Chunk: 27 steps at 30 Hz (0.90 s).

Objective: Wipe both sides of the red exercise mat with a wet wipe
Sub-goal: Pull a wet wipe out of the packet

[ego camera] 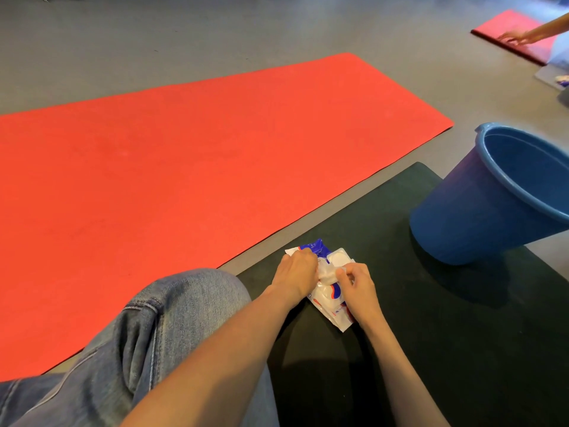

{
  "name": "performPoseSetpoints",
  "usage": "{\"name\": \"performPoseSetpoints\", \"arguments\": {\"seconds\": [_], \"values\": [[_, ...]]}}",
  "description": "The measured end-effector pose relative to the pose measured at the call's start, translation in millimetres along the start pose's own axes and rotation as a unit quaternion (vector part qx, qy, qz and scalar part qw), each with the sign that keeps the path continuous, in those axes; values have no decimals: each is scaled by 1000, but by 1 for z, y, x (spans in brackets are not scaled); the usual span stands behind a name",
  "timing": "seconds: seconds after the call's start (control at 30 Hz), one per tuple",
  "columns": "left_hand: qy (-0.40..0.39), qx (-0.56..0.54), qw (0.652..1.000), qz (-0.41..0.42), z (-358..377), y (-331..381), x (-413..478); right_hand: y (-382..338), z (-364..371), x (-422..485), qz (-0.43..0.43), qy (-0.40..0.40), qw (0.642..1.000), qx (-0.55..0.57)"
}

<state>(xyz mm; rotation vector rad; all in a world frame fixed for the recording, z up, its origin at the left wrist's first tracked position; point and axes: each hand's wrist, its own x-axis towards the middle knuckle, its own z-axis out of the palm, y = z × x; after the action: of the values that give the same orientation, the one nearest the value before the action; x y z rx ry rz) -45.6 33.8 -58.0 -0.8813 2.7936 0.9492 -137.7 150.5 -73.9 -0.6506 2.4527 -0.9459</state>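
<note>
Across the left and middle of the floor: red exercise mat [200,167], laid flat with one face up, untouched by either hand. Judged light, soft and floppy, with a face that drags rather than slides. Best taken at a corner or short edge when it is time to turn it over.

Near right, just beside it, with a strip of grey floor between: dark mat [431,349], bearing the items below.

Right: blue bucket [480,217], its base partly on the dark mat.

Near centre: wipe packet [331,303], white with blue and red print, its flip lid apparently raised. Judged light, slick and crumpling.

Left hand [297,271]: fingers curled down, holding the packet's far end in place.

Right hand [358,282]: thumb and fingertips pinching at the opening.

Wet wipe [325,272]: partly drawn out between the hands. Judged thin, limp and damp, and apt to tear. Hold it by an edge, then bunch it under a flat palm.
</note>
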Motion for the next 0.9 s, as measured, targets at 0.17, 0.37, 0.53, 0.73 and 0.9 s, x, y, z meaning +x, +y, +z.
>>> {"name": "performPoseSetpoints", "arguments": {"seconds": [0.17,0.37,0.53,0.73,0.9], "values": [[64,50,992,95,0,2,-3,-1,-5,-3,-42,-23,999,3],[65,30,994,83,0,1,-1,4,-3,-4,-72,-28,997,0],[52,20,997,55,1,1,-1,8,-6,-5,-49,-23,997,49],[57,-18,998,30,2,2,0,5,-8,-6,-85,-64,993,40],[40,-10,999,21,0,3,-1,6,-3,-9,-80,-55,994,44]]}}
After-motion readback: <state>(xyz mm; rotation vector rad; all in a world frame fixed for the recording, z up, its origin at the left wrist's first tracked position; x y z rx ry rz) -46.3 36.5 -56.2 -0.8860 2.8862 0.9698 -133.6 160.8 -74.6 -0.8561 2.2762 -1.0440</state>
